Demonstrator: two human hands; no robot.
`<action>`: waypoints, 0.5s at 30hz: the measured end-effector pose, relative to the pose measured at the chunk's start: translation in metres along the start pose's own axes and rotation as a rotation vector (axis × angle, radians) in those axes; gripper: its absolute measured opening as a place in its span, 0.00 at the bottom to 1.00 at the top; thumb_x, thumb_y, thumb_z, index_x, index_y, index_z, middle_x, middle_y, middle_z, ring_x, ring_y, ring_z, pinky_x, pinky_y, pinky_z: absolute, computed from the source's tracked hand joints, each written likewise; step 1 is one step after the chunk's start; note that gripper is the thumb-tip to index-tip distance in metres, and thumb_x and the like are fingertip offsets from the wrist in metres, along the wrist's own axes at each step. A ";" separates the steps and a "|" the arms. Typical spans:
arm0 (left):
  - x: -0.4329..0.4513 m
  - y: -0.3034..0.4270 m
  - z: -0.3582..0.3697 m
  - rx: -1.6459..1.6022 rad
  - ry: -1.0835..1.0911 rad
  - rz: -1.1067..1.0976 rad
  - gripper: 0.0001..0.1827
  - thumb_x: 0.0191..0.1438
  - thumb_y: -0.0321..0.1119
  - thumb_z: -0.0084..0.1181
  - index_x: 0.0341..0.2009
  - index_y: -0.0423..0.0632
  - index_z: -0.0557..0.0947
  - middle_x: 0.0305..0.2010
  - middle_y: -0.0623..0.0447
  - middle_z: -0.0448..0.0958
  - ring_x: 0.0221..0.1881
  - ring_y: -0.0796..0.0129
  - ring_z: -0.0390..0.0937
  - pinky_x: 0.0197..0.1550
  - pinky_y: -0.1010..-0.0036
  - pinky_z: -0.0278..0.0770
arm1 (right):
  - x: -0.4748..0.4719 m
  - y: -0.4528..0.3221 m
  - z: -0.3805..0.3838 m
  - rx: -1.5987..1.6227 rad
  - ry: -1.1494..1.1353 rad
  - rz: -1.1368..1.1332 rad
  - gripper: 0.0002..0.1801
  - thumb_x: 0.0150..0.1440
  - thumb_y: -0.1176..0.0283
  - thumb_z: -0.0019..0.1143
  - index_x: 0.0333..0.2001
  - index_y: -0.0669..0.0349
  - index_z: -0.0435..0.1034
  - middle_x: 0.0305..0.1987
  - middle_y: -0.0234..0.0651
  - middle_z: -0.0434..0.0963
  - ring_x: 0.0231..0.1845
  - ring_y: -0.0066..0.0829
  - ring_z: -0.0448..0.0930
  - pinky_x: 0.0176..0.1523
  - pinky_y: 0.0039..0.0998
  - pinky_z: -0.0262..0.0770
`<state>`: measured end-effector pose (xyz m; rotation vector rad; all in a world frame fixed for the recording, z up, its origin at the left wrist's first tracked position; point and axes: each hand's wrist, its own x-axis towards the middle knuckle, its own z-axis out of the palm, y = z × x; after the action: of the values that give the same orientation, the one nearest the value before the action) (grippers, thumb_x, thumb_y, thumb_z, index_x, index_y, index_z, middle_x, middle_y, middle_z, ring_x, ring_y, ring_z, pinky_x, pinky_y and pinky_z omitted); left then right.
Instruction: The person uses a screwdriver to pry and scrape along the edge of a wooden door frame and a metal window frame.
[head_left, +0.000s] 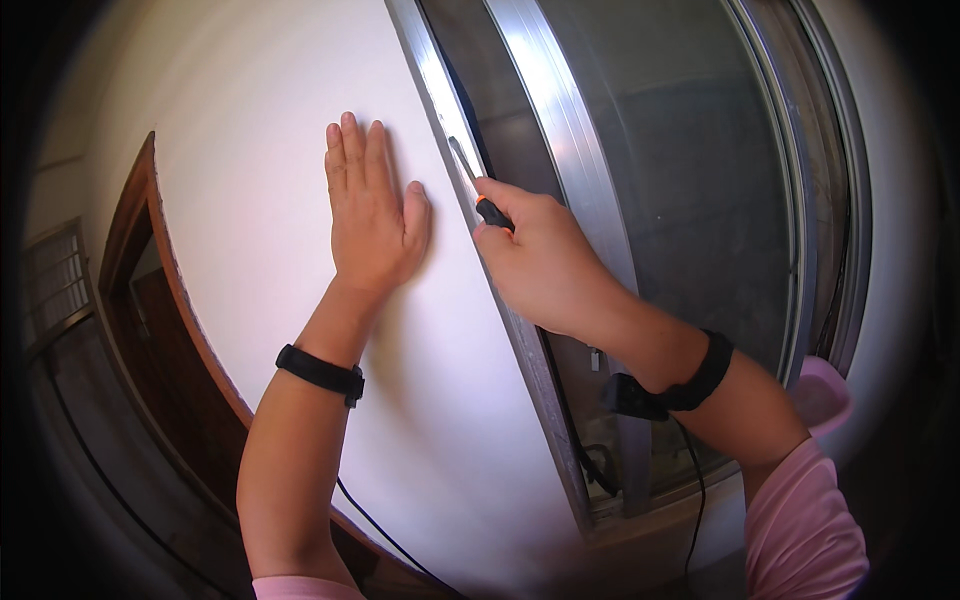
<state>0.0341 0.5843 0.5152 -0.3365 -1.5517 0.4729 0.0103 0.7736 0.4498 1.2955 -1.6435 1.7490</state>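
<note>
My left hand (371, 210) lies palm down against the white wall (247, 187), its thumb held away from the fingers and nothing in it. To the right of it, my right hand (540, 255) grips what looks like a screwdriver by its black and orange handle (493, 213). The slim metal shaft (464, 157) points up and to the left, with its tip over the edge strip of the aluminium window frame (439, 82). Whether the tip touches the metal cannot be told. Part of the handle is hidden inside my right fist.
A sliding sash with an aluminium stile (559, 97) and dark glass (690, 187) stands right of the frame. A pink plastic basin (821, 397) is at the lower right. A brown wooden door frame (161, 217) stands left. Black cables (697, 480) hang below my arms.
</note>
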 end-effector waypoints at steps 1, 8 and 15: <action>0.000 0.000 0.000 -0.004 0.000 0.000 0.32 0.58 0.32 0.44 0.66 0.34 0.58 0.73 0.31 0.46 0.74 0.37 0.39 0.73 0.54 0.41 | 0.000 -0.003 0.000 -0.025 0.001 0.008 0.26 0.60 0.76 0.45 0.62 0.73 0.61 0.21 0.29 0.69 0.20 0.15 0.67 0.24 0.23 0.64; 0.000 -0.001 -0.002 -0.055 0.027 -0.003 0.34 0.54 0.34 0.46 0.64 0.31 0.61 0.71 0.26 0.49 0.73 0.33 0.41 0.72 0.50 0.42 | -0.006 -0.004 0.003 -0.092 0.039 -0.035 0.24 0.59 0.76 0.43 0.59 0.74 0.63 0.21 0.31 0.70 0.20 0.16 0.67 0.24 0.26 0.64; -0.001 0.003 -0.008 -0.139 0.050 -0.107 0.34 0.52 0.31 0.48 0.63 0.31 0.61 0.71 0.27 0.48 0.74 0.34 0.40 0.72 0.52 0.43 | 0.008 -0.008 0.009 -0.105 0.105 -0.078 0.22 0.58 0.77 0.43 0.56 0.75 0.66 0.21 0.32 0.70 0.20 0.18 0.68 0.25 0.26 0.65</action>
<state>0.0419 0.5876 0.5129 -0.3674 -1.5487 0.2715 0.0158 0.7645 0.4600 1.1831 -1.5827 1.6342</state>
